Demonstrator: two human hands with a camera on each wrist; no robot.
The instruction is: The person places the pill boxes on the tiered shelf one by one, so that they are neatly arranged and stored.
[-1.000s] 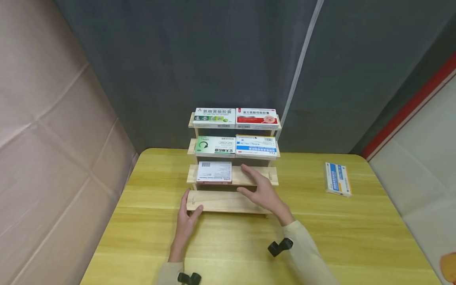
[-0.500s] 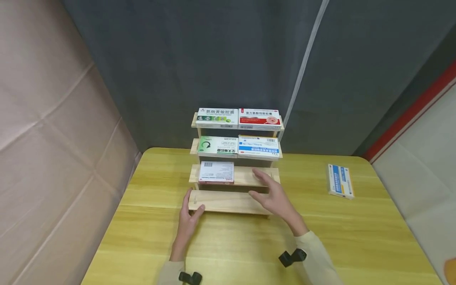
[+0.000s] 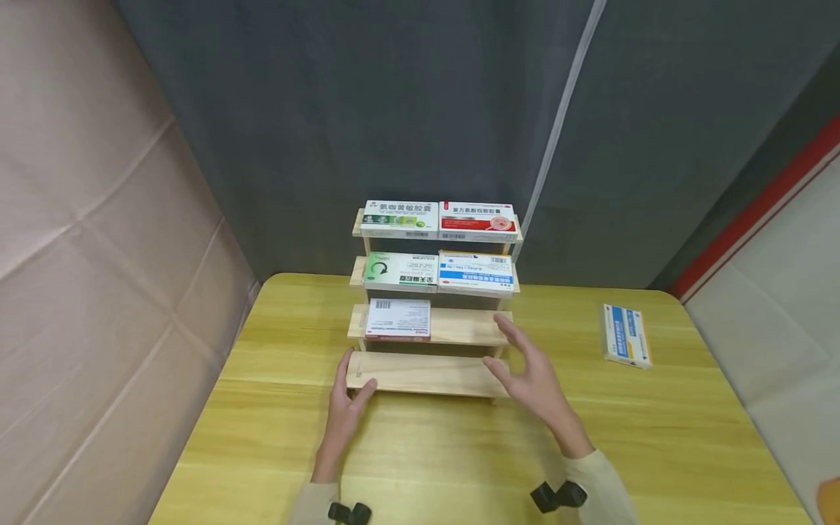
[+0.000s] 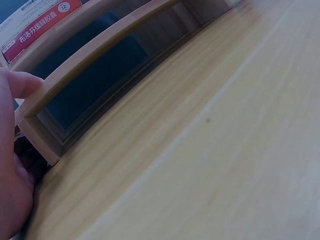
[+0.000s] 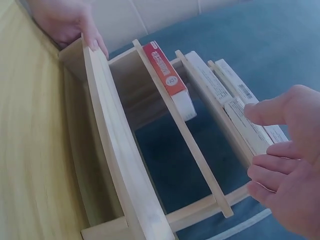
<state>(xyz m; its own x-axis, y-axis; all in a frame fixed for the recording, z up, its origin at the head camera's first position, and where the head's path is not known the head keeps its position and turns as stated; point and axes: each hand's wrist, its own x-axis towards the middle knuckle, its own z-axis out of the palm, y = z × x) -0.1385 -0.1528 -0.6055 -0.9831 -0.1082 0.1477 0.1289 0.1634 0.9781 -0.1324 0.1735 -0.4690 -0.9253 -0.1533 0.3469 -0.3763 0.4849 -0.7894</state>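
A stepped wooden display rack (image 3: 426, 373) stands on the table. My left hand (image 3: 344, 412) grips the left end of its lowest tier; in the left wrist view the thumb (image 4: 26, 85) lies on the front edge, with the other fingers partly hidden behind the side piece. My right hand (image 3: 539, 386) is at the rack's right end, fingers extended and apart, holding nothing. One medicine box (image 3: 398, 319), whose red side (image 5: 165, 70) shows in the right wrist view, lies on the second tier from the bottom, at the left. The lowest tier bears no box.
Upper tiers carry a green-and-white box (image 3: 401, 270), a blue-and-white box (image 3: 475, 271), a white-and-green box (image 3: 400, 217) and a red-and-white box (image 3: 477, 221). Another blue-and-white medicine box (image 3: 626, 335) lies on the table (image 3: 656, 437) at right. A dark curtain (image 3: 328, 109) hangs behind.
My right hand has moved right, from over the middle of the lower tiers to the rack's right end. The left hand keeps its hold; the boxes stay in place on the rack.
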